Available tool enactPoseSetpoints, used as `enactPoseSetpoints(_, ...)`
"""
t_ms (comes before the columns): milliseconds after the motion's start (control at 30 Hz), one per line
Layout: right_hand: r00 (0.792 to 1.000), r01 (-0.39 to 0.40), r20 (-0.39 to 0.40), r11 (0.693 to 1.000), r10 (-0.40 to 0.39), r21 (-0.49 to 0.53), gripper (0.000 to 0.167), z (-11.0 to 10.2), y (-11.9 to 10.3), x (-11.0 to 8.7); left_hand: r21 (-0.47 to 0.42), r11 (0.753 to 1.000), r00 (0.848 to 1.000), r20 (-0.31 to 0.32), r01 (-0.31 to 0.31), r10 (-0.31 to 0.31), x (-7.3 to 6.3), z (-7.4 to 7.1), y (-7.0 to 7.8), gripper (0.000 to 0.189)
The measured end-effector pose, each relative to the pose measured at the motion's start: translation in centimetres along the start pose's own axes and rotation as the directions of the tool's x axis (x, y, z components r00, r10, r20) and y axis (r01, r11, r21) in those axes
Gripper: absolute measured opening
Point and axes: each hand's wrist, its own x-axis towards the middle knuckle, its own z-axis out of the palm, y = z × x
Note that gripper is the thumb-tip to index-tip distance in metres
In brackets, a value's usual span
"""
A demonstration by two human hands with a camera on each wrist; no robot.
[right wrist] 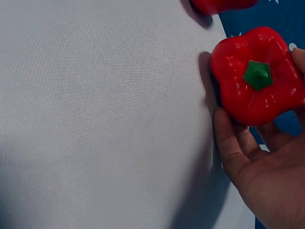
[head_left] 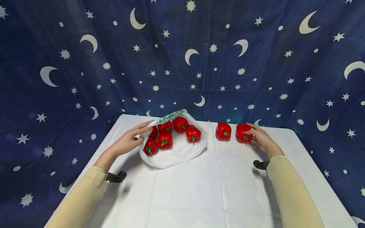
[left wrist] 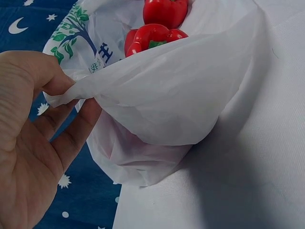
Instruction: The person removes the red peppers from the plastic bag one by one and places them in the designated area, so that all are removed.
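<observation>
My left hand [head_left: 129, 139] pinches the left edge of a white plastic bag [head_left: 179, 155] between thumb and fingers, holding its mouth raised. Several red bell peppers with green stems lie inside, among them one pepper [head_left: 193, 134] at the bag's right side. In the left wrist view, the gathered plastic [left wrist: 167, 90] partly hides the peppers. On the right, my right hand [head_left: 261, 139] grips a red bell pepper [right wrist: 238, 90], its thumb on one side and fingers round the lower side. Left of that, another red pepper [head_left: 223, 131] stands on the table outside the bag.
A white cloth covers the table [head_left: 194, 193]. Behind it and at the sides hangs a dark blue curtain [head_left: 176, 79] with moons and stars. Green print [head_left: 171, 117] marks the bag's back edge. A black strap [head_left: 115, 177] is round the left wrist, another [head_left: 260, 164] round the right.
</observation>
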Motion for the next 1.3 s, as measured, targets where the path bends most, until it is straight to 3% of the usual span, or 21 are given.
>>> enactPoseSetpoints(400, 1.000, -0.010, -0.030, 0.999, 0.009, -0.038, 0.081, 0.2, -0.1, 0.2, -0.004, 1.000, 1.000, 0.001, -0.005, 0.005, 0.0, -0.1, 0.0, 0.057)
enactPoseSetpoints(800, 1.000, -0.001, -0.020, 0.998, -0.001, -0.071, 0.081, 0.3, -0.3, -0.1, -0.028, 0.998, 0.998, -0.009, -0.057, 0.056, 0.2, -0.1, -0.3, 0.057)
enactPoseSetpoints(1033, 1.000, 0.003, -0.023, 0.999, -0.004, -0.043, 0.083, 0.2, -0.5, -0.6, -0.018, 0.999, 0.999, -0.005, -0.035, 0.035, 0.1, -0.1, 0.1, 0.056)
enactPoseSetpoints(1300, 0.993, 0.048, -0.100, 0.995, -0.057, -0.091, 0.075, -0.7, -0.6, -1.4, -0.030, 1.000, 1.000, -0.015, -0.001, 0.000, 0.0, -0.1, 0.0, 0.056)
